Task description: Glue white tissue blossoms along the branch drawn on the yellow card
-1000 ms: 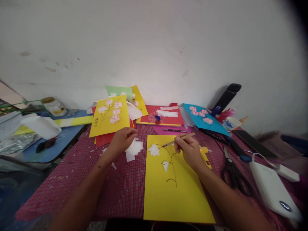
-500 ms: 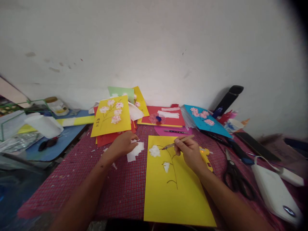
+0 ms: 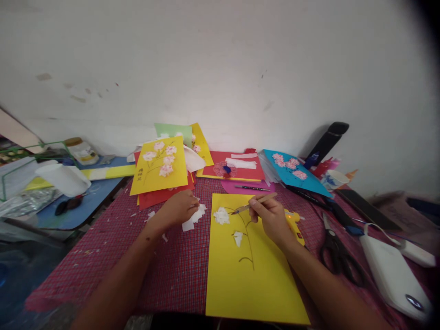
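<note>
While the right grip (image 3: 270,217) pinches a tan brush (image 3: 244,208), the left grip (image 3: 179,206), hold unclear, likely picks nine-o'clock white paper (image 3: 199,214); next, lift softly.

A slim wooden brush (image 3: 244,207) slants down leftward, its dark tip (image 3: 234,212) over the upper part of a yellow sheet (image 3: 254,295); the sheet lies flat, bearing a branching stem (image 3: 250,250), a ruffled white flower (image 3: 222,216) and a smaller white piece (image 3: 238,238); white scraps (image 3: 198,214) lie just left.

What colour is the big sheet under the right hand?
The sheet is bright yellow; the head view shows it best.
</note>
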Demonstrator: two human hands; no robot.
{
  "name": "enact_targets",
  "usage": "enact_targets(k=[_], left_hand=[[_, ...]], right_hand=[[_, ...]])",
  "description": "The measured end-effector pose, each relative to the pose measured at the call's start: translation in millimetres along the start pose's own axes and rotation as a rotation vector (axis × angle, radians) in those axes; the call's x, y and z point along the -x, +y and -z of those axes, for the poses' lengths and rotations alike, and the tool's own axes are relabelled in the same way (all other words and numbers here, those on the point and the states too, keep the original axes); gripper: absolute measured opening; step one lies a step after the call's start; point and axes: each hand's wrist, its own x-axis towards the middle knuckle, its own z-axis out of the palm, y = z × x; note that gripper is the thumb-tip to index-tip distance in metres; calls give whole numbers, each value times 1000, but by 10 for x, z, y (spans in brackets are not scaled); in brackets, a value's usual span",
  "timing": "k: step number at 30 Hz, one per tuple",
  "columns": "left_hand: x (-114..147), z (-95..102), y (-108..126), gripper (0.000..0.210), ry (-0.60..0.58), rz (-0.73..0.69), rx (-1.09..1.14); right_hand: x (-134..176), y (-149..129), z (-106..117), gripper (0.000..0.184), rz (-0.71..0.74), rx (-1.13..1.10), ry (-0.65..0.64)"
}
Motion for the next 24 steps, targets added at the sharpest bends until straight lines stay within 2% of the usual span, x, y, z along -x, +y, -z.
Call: enact_targets(k=[4,10,17,24], left_hand=[[-7,55,25,31,-30,7,-80],[8,74,14,26,-31,54,-45],[21,68,34,27,2,177,38],[27,73,27,27,2,191,58]], right_hand=[[1,-5,-1,25,0,7,0],[-5,6,-1,27,-1,-2,-7],[-1,16,4,25,-6,8,0],[-5,13,-2,28,4,14,-6]])
